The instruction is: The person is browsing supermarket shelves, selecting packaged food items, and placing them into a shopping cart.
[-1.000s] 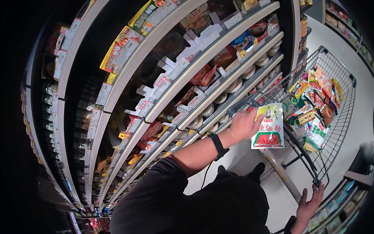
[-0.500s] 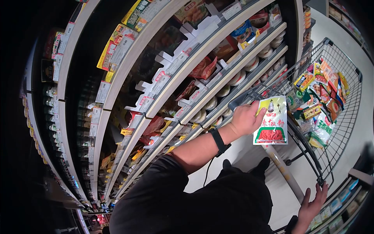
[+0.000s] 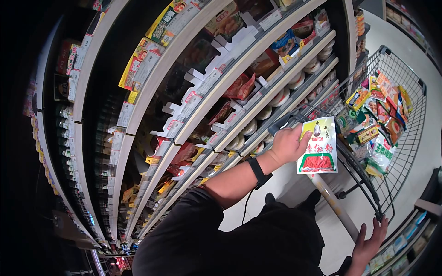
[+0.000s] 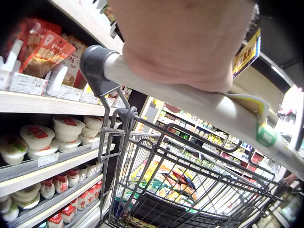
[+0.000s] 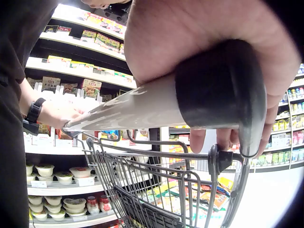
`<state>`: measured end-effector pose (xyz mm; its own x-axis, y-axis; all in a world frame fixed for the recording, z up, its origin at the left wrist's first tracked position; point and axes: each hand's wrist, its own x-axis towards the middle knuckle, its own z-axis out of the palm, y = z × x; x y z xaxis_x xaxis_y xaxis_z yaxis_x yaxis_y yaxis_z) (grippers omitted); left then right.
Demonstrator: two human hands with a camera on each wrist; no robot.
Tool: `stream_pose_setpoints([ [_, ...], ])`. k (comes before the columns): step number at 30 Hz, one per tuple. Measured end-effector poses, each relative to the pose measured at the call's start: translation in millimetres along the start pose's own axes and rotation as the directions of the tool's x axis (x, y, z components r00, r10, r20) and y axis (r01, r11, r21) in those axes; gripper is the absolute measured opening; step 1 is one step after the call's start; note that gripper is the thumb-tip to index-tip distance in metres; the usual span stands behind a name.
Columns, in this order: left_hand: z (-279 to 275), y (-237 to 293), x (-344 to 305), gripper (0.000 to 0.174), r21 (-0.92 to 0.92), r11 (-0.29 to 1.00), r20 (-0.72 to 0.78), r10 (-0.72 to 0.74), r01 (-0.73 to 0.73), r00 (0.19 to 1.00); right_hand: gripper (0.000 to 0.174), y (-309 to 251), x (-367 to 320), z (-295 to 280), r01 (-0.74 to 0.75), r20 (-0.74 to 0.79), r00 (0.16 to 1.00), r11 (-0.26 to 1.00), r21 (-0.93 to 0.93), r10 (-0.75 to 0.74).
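Note:
In the head view my left hand (image 3: 290,145) pinches a white and yellow chili powder packet (image 3: 317,145), its printed front facing up. The packet hangs over the near side of the cart, just past the handle's left end. The left wrist view shows that wrist right above the white cart handle (image 4: 175,97), with the packet out of sight. My right hand (image 3: 368,241) lies at the handle's other end with its fingers extended. In the right wrist view its palm is over the black end cap (image 5: 221,90), and fingertips show below the handle.
The wire shopping cart (image 3: 410,147) holds a pile of colourful food packets (image 3: 377,122). Tall store shelves (image 3: 193,117) run along my left, with bagged goods and, lower down, lidded bowls (image 4: 38,137). Another low shelf (image 3: 400,244) stands at the right.
The cart has shifted slightly up and to the right in the head view. The left hand keeps its pinch on the packet, and the right hand stays at the handle's end.

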<state>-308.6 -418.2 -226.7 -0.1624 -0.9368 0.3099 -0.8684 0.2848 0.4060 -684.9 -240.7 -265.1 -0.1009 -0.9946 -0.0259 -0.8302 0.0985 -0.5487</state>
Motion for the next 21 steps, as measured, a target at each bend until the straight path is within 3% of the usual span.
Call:
stream_pose_setpoints([
  [20,-1,2,5,0.022,-0.040,0.999,0.006,0.019,-0.018,1.000,0.036,-8,7,-8,-0.044,0.019,0.999,0.997,0.070,0.043],
  [21,0,1,5,0.023,-0.044,0.999,0.009,0.019,-0.019,1.000,0.036,-36,28,-35,0.075,-0.045,0.996,0.997,0.011,-0.075],
])
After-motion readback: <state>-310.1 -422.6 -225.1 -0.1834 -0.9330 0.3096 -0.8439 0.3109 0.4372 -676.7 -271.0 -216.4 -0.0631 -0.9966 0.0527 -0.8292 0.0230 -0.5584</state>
